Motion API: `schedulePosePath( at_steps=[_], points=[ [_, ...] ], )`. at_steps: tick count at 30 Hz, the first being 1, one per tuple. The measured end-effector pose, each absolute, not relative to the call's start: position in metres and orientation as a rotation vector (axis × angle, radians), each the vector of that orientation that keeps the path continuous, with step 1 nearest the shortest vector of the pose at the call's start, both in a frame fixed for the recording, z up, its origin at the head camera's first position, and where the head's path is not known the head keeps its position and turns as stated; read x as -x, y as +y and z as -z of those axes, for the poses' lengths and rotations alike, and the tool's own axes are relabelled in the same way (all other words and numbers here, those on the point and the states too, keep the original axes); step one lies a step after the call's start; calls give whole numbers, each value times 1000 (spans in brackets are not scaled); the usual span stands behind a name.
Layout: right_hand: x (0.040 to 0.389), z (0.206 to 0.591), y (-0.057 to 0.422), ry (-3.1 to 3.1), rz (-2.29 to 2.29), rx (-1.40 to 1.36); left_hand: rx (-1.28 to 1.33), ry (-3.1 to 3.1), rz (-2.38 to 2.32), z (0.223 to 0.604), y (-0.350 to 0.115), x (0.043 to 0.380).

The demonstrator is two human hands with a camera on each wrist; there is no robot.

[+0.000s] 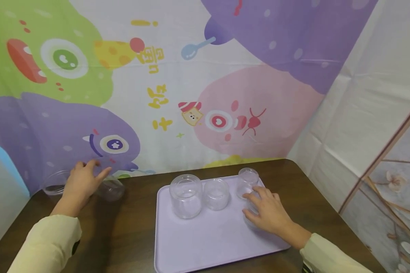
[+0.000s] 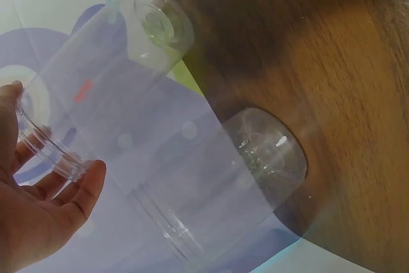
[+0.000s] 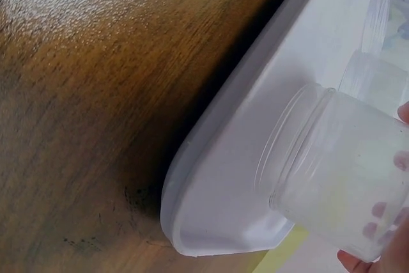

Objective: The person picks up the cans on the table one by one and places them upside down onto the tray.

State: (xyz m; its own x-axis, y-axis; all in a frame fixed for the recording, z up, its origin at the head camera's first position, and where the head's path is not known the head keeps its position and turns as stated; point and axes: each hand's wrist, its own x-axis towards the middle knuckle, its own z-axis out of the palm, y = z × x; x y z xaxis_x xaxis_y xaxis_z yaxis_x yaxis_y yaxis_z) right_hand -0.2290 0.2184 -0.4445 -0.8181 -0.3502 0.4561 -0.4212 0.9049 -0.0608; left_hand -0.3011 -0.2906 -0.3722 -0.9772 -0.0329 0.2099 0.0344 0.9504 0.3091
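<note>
My left hand [image 1: 83, 180] has its fingers around the threaded mouth of a tall clear jar [image 2: 121, 49] at the table's back left. Beside it, another clear jar [image 2: 268, 151] stands near the table corner. With its fingers around the base end, my right hand [image 1: 268, 210] holds a clear jar [image 3: 345, 171] at the right side of the lilac tray [image 1: 212, 242]. That jar's threaded end faces the tray; whether it touches is hard to tell. On the tray are a wide clear jar [image 1: 186, 201], a smaller jar [image 1: 216, 195] and a narrow jar [image 1: 247, 180].
The dark wooden table [image 1: 123, 231] extends left of the tray and along its right side. A printed cartoon cloth [image 1: 171, 148] hangs right behind the table. A pale wall covering [image 1: 328, 151] borders the right side.
</note>
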Motion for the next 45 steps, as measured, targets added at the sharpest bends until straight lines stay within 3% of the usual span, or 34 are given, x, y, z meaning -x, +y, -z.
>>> schedulePosePath(
  at_steps=[45],
  points=[
    [226,433,221,-2618,-262,-521,-69,-2949,637,393,-319,265]
  ],
)
